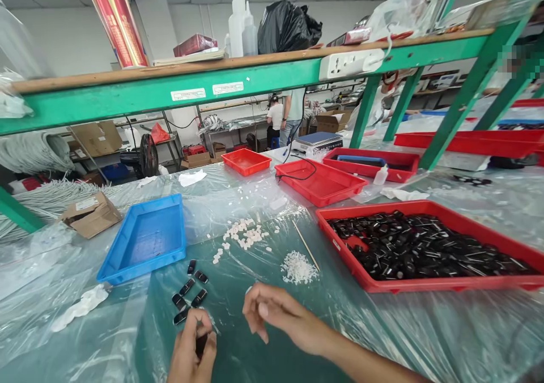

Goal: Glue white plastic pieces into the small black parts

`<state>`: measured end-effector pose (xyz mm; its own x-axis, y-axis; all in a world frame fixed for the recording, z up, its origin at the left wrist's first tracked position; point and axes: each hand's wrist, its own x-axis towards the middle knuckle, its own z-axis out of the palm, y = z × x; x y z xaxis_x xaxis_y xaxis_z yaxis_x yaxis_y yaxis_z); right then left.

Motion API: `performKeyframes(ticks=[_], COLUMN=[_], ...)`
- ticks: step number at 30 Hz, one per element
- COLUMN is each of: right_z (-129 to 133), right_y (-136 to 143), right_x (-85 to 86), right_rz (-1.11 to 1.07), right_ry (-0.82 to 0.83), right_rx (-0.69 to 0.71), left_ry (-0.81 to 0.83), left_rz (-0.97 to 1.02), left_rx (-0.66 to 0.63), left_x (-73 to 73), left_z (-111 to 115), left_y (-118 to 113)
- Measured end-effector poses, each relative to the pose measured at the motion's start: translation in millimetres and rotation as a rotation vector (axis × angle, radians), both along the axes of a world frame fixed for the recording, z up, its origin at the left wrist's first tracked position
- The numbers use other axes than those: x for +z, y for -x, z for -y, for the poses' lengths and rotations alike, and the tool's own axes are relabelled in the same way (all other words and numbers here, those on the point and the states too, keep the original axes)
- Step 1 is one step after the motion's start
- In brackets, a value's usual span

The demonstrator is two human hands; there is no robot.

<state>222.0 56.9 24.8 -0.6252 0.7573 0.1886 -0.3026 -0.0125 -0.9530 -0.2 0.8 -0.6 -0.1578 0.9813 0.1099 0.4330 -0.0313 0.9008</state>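
**Early stage: few black parts laid out, tray full**

A black part [200, 342] is pinched in the left hand [193, 349], low centre. Right hand [276, 313] is loosely curled; a white bit may be held, cannot be told. Six finished-looking pieces [189, 292] are laid beside the blue tray [144, 241]; the red tray [425, 247] is seen still heaped.

Blue tray [147, 241]; red tray [429, 284] of black parts [420, 247]; white bits [298, 268].
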Motion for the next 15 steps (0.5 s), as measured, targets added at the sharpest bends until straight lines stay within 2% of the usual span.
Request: performKeyframes(ticks=[4, 7, 12, 15], right_z=[-21.1, -41.8, -75.9, -85.6], right_y=[-16.3, -33.4, -57.3, -63.7], right_x=[8.6, 8.9, -4.5, -16.5], right_rz=[-0.04, 0.008, 0.197, 0.367], right_ry=[-0.014, -0.039, -0.132, -0.252], right_rx=[-0.167, -0.297, -0.455, -0.538], left_ry=[-0.011, -0.03, -0.049, -0.115], left_rz=[0.003, -0.033, -0.225, -0.319], left_rx=[0.02, 0.046, 0.214, 0.27], left_x=[0.1, 3.4, 5.9, 4.5], left_z=[-3.5, -9.1, -22.9, -29.4], left_y=[2.5, 7.7, 21.7, 28.1])
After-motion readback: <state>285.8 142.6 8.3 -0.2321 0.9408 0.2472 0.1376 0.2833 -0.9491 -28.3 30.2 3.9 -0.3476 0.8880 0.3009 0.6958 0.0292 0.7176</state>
